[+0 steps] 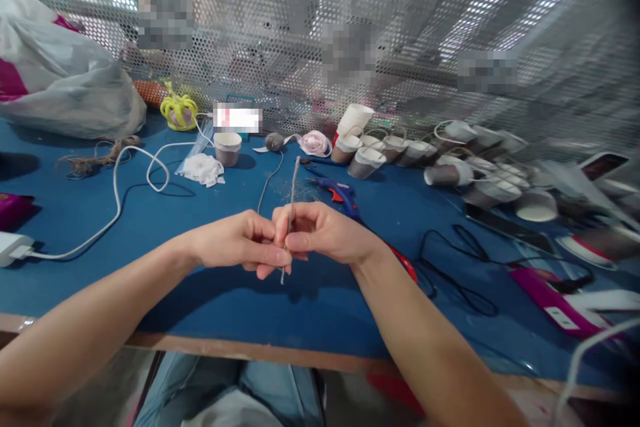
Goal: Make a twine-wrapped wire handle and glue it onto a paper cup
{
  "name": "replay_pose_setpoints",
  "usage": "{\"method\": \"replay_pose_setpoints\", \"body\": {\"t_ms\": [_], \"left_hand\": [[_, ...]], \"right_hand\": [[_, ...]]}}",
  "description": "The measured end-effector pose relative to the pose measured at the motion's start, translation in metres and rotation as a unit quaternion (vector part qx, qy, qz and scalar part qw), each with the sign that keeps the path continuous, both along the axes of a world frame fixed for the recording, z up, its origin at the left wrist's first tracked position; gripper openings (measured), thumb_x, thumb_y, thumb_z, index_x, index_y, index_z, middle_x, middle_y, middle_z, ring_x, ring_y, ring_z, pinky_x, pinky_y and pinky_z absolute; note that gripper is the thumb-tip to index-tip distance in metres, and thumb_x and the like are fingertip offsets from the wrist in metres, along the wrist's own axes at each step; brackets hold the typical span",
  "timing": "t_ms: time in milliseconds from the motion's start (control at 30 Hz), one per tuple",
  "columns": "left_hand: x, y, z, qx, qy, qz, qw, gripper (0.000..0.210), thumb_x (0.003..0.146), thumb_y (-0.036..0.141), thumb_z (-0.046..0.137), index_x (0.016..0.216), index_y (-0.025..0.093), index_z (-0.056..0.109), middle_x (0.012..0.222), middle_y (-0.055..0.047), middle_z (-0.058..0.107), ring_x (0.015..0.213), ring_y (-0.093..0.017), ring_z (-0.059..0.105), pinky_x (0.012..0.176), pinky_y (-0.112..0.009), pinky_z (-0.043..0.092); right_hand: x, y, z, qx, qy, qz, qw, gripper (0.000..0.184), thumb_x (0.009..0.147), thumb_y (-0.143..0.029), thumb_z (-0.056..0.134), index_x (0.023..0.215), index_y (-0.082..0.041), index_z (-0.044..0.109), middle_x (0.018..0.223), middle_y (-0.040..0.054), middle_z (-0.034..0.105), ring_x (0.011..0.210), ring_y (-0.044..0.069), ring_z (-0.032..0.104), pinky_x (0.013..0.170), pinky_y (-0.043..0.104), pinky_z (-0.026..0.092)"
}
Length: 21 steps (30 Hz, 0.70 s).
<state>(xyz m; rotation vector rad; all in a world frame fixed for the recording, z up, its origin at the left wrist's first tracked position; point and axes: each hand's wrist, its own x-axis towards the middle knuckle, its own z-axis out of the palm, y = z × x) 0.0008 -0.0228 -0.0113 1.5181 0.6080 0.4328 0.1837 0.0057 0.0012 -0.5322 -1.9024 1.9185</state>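
Observation:
Both my hands meet over the near middle of the blue table. My right hand (323, 230) pinches a thin, upright stick (295, 183) that looks wrapped in grey yarn, its top leaning slightly right. Close against it, my left hand (245, 243) has thumb and fingers closed at the stick's lower part. A grey yarn strand (267, 183) runs from a small yarn ball (275, 141) down to my left fingers. Exactly how the yarn passes between the fingers is hidden. Beyond my right hand lies a blue glue gun (336, 189).
Grey-wrapped paper cups (367, 161) with handles crowd the right rear. One cup (227, 149) stands behind white fabric pieces (203, 169). A white cable (117, 193) crosses the left, a black cord (465, 293) the right. A perforated metal screen (280, 33) rises behind.

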Motion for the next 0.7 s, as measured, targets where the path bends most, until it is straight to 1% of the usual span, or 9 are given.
{"method": "replay_pose_setpoints", "body": {"t_ms": [133, 300, 433, 567, 700], "left_hand": [[0.001, 0.001, -0.001, -0.004, 0.009, -0.013, 1.0, 0.021, 0.076, 0.031, 0.057, 0.076, 0.01, 0.062, 0.05, 0.004, 0.05, 0.043, -0.003, 0.037, 0.043, -0.017, 0.028], [0.002, 0.0, -0.002, -0.011, -0.002, -0.007, 1.0, 0.02, 0.075, 0.03, 0.058, 0.074, 0.01, 0.062, 0.05, 0.005, 0.049, 0.043, -0.003, 0.036, 0.042, -0.017, 0.027], [0.002, 0.002, -0.003, -0.01, 0.001, -0.001, 1.0, 0.021, 0.076, 0.031, 0.057, 0.074, 0.011, 0.061, 0.05, 0.005, 0.048, 0.043, -0.003, 0.036, 0.043, -0.018, 0.027], [-0.003, 0.007, -0.002, 0.042, 0.041, 0.019, 0.998, 0.023, 0.076, 0.033, 0.055, 0.076, 0.011, 0.06, 0.052, 0.005, 0.049, 0.045, -0.004, 0.037, 0.044, -0.017, 0.028], [-0.01, 0.011, 0.005, 0.109, 0.084, 0.044, 0.99, 0.019, 0.079, 0.029, 0.05, 0.076, 0.012, 0.059, 0.058, 0.003, 0.053, 0.048, -0.004, 0.039, 0.046, -0.017, 0.03]], "right_hand": [[0.004, 0.0, 0.004, 0.013, -0.038, 0.016, 0.999, 0.012, 0.073, -0.023, 0.064, 0.077, -0.012, 0.06, 0.064, -0.0013, 0.055, 0.051, 0.005, 0.046, 0.045, 0.018, 0.036], [0.005, -0.003, 0.004, 0.019, -0.036, 0.011, 0.999, 0.011, 0.074, -0.022, 0.063, 0.08, -0.013, 0.061, 0.066, -0.0003, 0.057, 0.053, 0.006, 0.048, 0.044, 0.018, 0.037], [0.004, -0.006, 0.003, 0.026, -0.042, -0.014, 0.999, 0.012, 0.074, -0.023, 0.063, 0.078, -0.013, 0.06, 0.065, -0.0002, 0.056, 0.054, 0.007, 0.049, 0.044, 0.018, 0.038], [0.001, -0.006, -0.001, 0.027, -0.055, -0.06, 0.996, 0.018, 0.073, -0.029, 0.064, 0.073, -0.012, 0.057, 0.063, -0.001, 0.055, 0.052, 0.006, 0.049, 0.043, 0.018, 0.039], [0.001, -0.005, -0.006, 0.027, -0.062, -0.124, 0.99, 0.024, 0.072, -0.035, 0.064, 0.072, -0.013, 0.054, 0.059, -0.002, 0.053, 0.055, 0.008, 0.052, 0.043, 0.018, 0.041]]}}
